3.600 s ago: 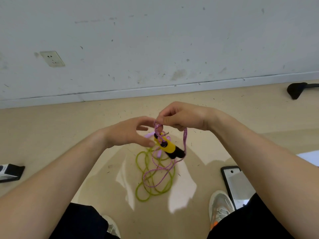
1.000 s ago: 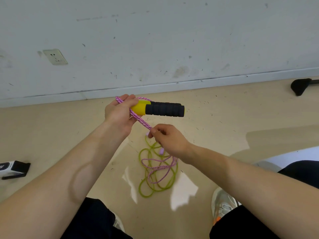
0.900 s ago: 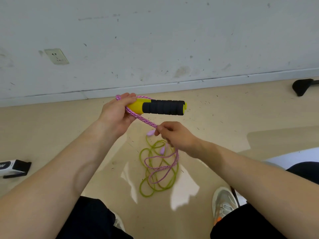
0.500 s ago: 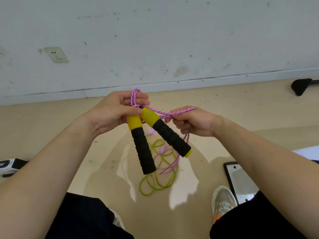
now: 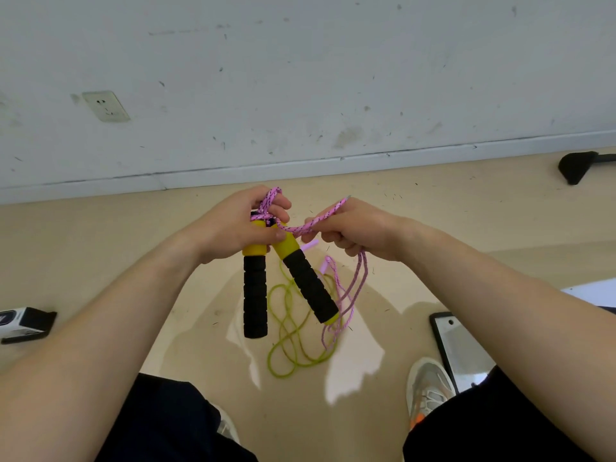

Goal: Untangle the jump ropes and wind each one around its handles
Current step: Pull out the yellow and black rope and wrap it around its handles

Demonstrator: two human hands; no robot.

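Note:
My left hand [image 5: 233, 228] grips the yellow tops of two jump-rope handles, the left handle [image 5: 255, 295] and the right handle [image 5: 308, 285], both with black foam grips hanging downward. The pink braided rope [image 5: 316, 223] loops over my left fingers and runs across to my right hand [image 5: 356, 233], which holds it in curled fingers. More pink rope dangles below my right hand. A green jump rope [image 5: 286, 338] lies coiled on the floor beneath the handles, with a pale pink handle [image 5: 310, 245] partly hidden behind.
A white wall with a socket [image 5: 106, 106] stands ahead. A small box [image 5: 23, 323] lies on the floor at left, a dark tablet-like slab [image 5: 461, 351] at right beside my shoe [image 5: 428, 388]. A black foot of some stand [image 5: 578, 166] sits far right.
Both handles now hang together from my left hand, where one pointed sideways a second ago. My right hand rose from the floor pile and pulled pink rope up beside the handles.

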